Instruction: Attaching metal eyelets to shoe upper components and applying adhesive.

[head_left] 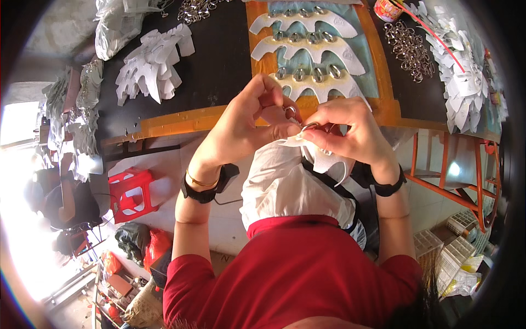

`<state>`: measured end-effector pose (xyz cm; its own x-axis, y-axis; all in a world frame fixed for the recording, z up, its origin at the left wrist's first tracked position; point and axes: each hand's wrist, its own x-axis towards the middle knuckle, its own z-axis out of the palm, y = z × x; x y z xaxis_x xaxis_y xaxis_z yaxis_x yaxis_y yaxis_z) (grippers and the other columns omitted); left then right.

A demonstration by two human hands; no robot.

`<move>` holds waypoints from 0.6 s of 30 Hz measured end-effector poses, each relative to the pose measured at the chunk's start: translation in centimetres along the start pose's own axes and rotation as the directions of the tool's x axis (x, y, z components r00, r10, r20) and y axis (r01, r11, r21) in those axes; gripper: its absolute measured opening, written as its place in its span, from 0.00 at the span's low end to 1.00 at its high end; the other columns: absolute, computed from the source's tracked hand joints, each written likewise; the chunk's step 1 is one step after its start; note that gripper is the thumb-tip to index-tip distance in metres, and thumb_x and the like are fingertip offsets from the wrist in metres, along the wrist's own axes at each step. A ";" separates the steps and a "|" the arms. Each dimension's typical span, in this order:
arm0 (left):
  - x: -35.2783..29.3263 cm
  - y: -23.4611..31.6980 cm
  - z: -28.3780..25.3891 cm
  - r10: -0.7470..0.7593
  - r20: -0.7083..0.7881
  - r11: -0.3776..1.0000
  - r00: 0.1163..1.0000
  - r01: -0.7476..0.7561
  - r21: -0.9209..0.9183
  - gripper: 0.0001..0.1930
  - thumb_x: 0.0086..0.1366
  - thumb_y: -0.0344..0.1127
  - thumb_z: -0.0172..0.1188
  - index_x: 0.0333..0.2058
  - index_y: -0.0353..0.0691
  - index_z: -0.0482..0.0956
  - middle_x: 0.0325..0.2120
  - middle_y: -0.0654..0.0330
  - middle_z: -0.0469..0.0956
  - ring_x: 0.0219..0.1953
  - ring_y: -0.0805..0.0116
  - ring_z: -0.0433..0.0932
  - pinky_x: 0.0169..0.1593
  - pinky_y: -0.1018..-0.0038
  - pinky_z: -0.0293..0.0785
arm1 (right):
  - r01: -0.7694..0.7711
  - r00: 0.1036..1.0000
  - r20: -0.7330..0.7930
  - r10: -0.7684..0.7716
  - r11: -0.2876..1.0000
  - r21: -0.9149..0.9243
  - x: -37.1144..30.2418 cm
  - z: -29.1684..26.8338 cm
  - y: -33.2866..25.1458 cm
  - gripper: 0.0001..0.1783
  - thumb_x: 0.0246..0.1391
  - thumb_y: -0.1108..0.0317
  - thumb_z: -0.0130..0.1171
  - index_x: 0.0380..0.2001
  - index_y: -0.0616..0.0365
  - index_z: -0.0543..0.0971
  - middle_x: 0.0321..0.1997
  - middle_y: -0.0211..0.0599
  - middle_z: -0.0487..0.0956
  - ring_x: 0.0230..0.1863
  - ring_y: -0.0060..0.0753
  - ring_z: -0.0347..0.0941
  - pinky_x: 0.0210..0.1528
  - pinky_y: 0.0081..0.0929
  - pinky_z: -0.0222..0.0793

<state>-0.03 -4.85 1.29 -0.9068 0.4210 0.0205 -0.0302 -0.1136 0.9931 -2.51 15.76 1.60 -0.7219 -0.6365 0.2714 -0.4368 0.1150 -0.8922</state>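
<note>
In front of my chest, both hands are closed on one white scalloped piece (324, 160) that hangs down over my lap. My left hand (236, 127) pinches its left end, fingers curled beside a shiny metal ring (290, 112). The thumb and fingers of my right hand (356, 130) press together at a second metal ring (311, 126) on the piece's upper edge. Fingers partly hide how the rings sit in the material. Just beyond, the nearest of three laid-out scalloped pieces (318, 89) lies on the table with several metal rings along its edge.
Loose white pieces pile up on the dark table (213, 77) at left (156, 63) and right (460, 82). A heap of metal rings (411, 50) lies beside a tub (388, 10) and a red stick (435, 37). Below are a red stool (131, 192) and crates (456, 253).
</note>
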 end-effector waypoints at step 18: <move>-0.9 0.3 0.1 -0.110 0.296 0.993 0.949 0.092 0.077 0.05 0.49 0.24 0.59 0.28 0.32 0.76 0.25 0.64 0.76 0.29 0.79 0.72 0.34 0.81 0.67 | -0.020 0.888 0.460 0.003 0.999 0.032 1.5 -1.7 -0.9 0.08 0.42 0.67 0.63 0.22 0.60 0.77 0.18 0.34 0.73 0.23 0.34 0.69 0.25 0.25 0.62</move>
<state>0.84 -5.20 1.53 -0.7328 0.6782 -0.0560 -0.0810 -0.0053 0.9967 -4.10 16.02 3.44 -0.3957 -0.9155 0.0723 -0.4046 0.1031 -0.9087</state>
